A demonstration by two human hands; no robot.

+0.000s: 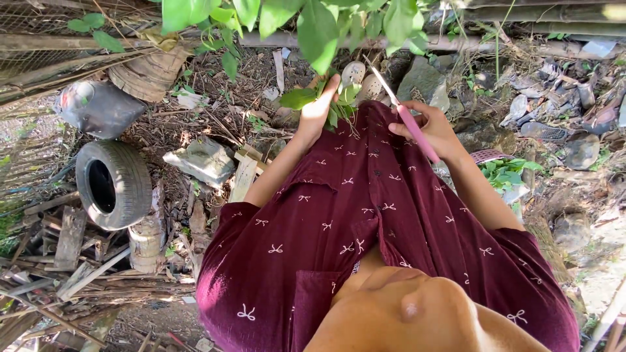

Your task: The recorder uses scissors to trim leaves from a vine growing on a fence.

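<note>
Outdoors, on littered bare ground — an old tyre (113, 184) at the left of the frame, wood scraps around it, stones along the top. At the upper middle, the left hand (318, 107) is closed around a bunch of green leafy stems (332, 104), gathered just below the overhanging leaves (313, 19). The right hand (430, 127), just right of it, grips a pink-handled knife (405, 117), its blade angled up and left toward the bunch — close, not clearly touching. A basket of greens (505, 171) sits at the right. To cut cleanly, I'd judge the stems want holding taut, fingers kept clear below the blade, the stroke directed away from the body.
</note>
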